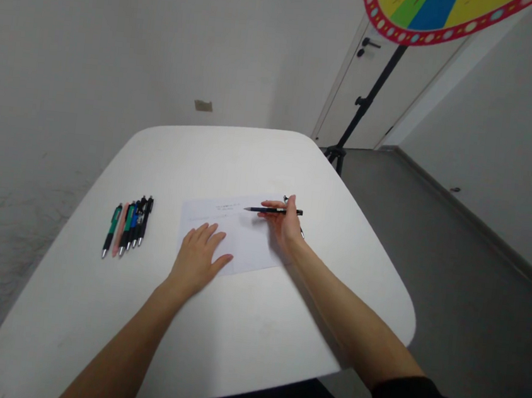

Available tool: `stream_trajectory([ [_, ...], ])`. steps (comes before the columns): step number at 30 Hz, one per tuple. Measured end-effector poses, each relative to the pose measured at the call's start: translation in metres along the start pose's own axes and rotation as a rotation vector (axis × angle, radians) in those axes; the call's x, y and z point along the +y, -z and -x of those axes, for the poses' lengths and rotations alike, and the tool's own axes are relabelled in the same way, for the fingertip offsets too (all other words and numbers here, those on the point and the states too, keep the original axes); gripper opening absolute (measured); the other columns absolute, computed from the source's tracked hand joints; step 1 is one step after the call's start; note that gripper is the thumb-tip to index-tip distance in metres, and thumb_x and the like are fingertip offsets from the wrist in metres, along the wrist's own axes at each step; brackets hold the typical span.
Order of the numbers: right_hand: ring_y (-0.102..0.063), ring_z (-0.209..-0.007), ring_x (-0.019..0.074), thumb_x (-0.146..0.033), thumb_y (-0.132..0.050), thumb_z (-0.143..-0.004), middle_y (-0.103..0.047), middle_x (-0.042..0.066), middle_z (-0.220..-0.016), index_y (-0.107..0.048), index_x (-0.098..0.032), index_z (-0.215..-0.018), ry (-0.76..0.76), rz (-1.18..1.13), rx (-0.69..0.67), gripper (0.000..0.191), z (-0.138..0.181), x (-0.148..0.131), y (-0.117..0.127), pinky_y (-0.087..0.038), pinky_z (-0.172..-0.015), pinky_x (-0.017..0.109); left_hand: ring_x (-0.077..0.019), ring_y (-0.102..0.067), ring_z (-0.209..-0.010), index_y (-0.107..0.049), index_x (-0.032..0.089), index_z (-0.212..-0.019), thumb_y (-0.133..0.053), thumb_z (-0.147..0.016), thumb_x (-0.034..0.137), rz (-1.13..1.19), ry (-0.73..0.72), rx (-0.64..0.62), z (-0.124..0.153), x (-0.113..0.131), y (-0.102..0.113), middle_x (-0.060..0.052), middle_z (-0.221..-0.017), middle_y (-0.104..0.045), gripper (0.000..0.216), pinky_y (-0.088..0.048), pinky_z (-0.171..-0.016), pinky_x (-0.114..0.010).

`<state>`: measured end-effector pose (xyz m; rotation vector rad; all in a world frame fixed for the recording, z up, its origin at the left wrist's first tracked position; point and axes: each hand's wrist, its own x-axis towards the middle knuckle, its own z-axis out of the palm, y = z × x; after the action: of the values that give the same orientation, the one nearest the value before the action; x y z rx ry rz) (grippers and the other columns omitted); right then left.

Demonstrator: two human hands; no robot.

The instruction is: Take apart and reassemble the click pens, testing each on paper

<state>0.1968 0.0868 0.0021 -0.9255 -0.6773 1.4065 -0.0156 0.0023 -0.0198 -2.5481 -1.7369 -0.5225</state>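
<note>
A white sheet of paper lies on the white table, with a few lines of small handwriting near its top. My left hand rests flat on the sheet's left side, fingers spread. Over the right part of the paper, my right hand holds a dark pen almost level, its pointed end toward the left. Whether the tip touches the paper, I cannot tell. Partly hidden behind the right hand is a small dark and shiny item, too small to make out.
Several pens, green, pink, blue and black, lie side by side at the table's left. Past the far right edge, a black stand carries a colourful wheel in front of a white door. A wall runs behind the table.
</note>
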Motion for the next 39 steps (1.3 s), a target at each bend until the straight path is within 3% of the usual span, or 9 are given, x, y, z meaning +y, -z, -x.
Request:
stream_trajectory([
  [7, -0.065, -0.062, 0.0171, -0.061, -0.062, -0.078, -0.070, 0.005, -0.066, -0.068, -0.019, -0.069, 0.153, 0.126, 0.013, 0.043, -0.019, 0.001, 0.011, -0.052, -0.061, 0.032, -0.0350, -0.045, -0.131, -0.058, 0.017, -0.123, -0.055, -0.088, 0.046, 0.001, 0.003, 0.002, 0.000, 0.002, 0.001, -0.016, -0.138, -0.053, 0.045, -0.036, -0.108, -0.055],
  [11, -0.060, -0.058, 0.0127, -0.031, -0.079, -0.065, -0.065, -0.003, -0.065, -0.066, -0.022, -0.071, 0.198, 0.271, 0.023, 0.016, -0.016, 0.005, 0.011, -0.050, -0.056, 0.027, -0.0354, -0.046, -0.130, -0.058, 0.017, -0.121, -0.055, -0.088, 0.046, -0.003, -0.001, 0.010, 0.000, 0.001, 0.000, -0.016, -0.137, -0.054, 0.044, -0.036, -0.107, -0.055],
  [16, -0.049, -0.043, 0.0106, -0.012, -0.067, -0.064, -0.052, -0.008, -0.051, -0.057, -0.024, -0.063, 0.248, 0.379, 0.018, 0.017, -0.008, 0.006, 0.009, -0.038, -0.042, 0.023, -0.0348, -0.045, -0.131, -0.058, 0.018, -0.121, -0.053, -0.088, 0.047, 0.010, -0.007, 0.012, 0.000, 0.000, -0.001, -0.016, -0.137, -0.054, 0.044, -0.036, -0.107, -0.056],
  [21, -0.050, -0.042, 0.0122, -0.011, -0.056, -0.066, -0.052, -0.007, -0.046, -0.057, -0.024, -0.061, 0.278, 0.534, -0.027, 0.013, -0.013, 0.008, 0.010, -0.037, -0.043, 0.024, -0.0349, -0.046, -0.130, -0.057, 0.018, -0.123, -0.054, -0.088, 0.048, -0.014, -0.007, -0.002, 0.000, 0.000, 0.000, -0.016, -0.138, -0.054, 0.046, -0.036, -0.108, -0.054],
  [25, -0.048, -0.041, 0.0117, -0.015, -0.058, -0.065, -0.052, -0.006, -0.045, -0.056, -0.023, -0.061, 0.283, 0.703, 0.002, 0.009, -0.016, 0.009, 0.012, -0.036, -0.043, 0.025, -0.0347, -0.045, -0.131, -0.057, 0.018, -0.123, -0.053, -0.088, 0.049, -0.012, -0.007, -0.002, 0.001, 0.000, -0.001, -0.016, -0.138, -0.053, 0.047, -0.035, -0.108, -0.054],
  [39, -0.053, -0.044, 0.0137, -0.021, -0.059, -0.066, -0.054, -0.004, -0.047, -0.055, -0.021, -0.060, 0.307, 0.836, 0.010, 0.007, -0.014, 0.004, 0.011, -0.040, -0.047, 0.026, -0.0340, -0.045, -0.131, -0.057, 0.018, -0.123, -0.052, -0.089, 0.048, -0.006, -0.012, -0.014, 0.000, 0.000, 0.001, -0.016, -0.138, -0.053, 0.046, -0.036, -0.108, -0.055],
])
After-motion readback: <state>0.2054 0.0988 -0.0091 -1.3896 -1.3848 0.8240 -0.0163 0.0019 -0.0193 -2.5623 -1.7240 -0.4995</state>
